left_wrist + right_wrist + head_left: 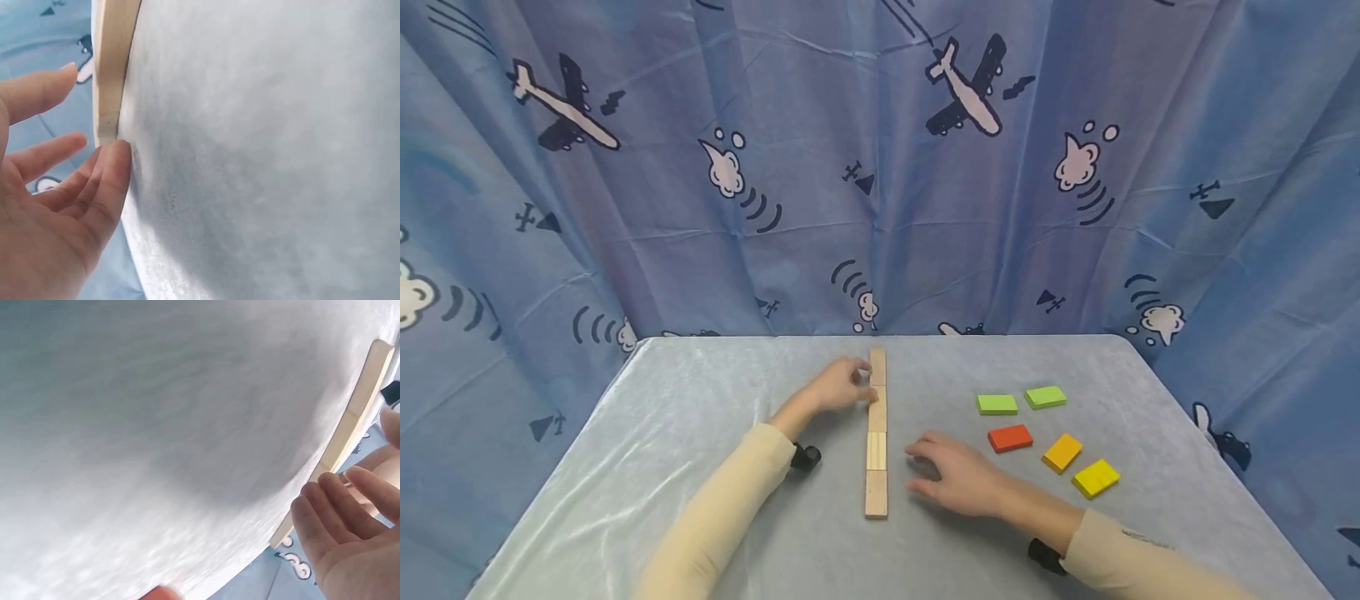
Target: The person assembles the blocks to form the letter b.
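Several plain wooden blocks lie end to end in one straight row on the cloth-covered table. At the far half of that row, my left hand is at the left side, its fingertips touching or very near the wood. The left wrist view shows thumb and fingers of this hand spread apart beside the wooden row, gripping nothing. My right hand hovers right of the row's near half, holding nothing. In the right wrist view its fingers are loosely bent and overlap part of the row.
On the right side of the table lie two green blocks, a red block, an orange block and a yellow block. A blue patterned curtain hangs behind the far table edge.
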A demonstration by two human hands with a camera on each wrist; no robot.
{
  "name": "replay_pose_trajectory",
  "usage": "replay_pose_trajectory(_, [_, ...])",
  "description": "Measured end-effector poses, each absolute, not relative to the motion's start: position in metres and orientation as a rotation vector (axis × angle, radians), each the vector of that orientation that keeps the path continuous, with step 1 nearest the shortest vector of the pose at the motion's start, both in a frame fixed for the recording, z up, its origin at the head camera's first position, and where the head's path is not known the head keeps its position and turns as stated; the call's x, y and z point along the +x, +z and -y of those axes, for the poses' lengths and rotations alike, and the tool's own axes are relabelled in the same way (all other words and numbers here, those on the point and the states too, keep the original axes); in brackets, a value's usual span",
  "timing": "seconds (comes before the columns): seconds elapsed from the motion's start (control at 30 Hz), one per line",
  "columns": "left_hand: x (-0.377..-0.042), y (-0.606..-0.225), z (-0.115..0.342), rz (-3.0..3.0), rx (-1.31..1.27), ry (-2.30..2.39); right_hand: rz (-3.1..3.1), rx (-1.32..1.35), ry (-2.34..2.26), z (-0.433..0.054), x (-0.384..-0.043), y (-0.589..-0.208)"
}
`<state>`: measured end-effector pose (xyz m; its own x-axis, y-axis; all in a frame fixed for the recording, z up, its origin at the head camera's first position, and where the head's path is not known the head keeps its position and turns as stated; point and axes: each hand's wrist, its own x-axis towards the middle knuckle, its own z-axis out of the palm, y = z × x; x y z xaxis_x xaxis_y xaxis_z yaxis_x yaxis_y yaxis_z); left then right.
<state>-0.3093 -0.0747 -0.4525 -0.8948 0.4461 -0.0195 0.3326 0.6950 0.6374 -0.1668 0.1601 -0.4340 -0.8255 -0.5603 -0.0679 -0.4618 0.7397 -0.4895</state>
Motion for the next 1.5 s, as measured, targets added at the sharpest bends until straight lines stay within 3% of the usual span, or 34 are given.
replay_pose_trajectory(0.77, [-0.253, -0.45, 0.078, -2.642, 0.678, 1.08, -3.012, -0.685, -0.636, -0.242, -0.173, -0.424])
replay_pose_trajectory(1.5, [-0.226, -0.455, 0.073, -2.588, 0.643, 1.175, -2.912, -0.485, -0.781, -0.296, -0.195, -0.432])
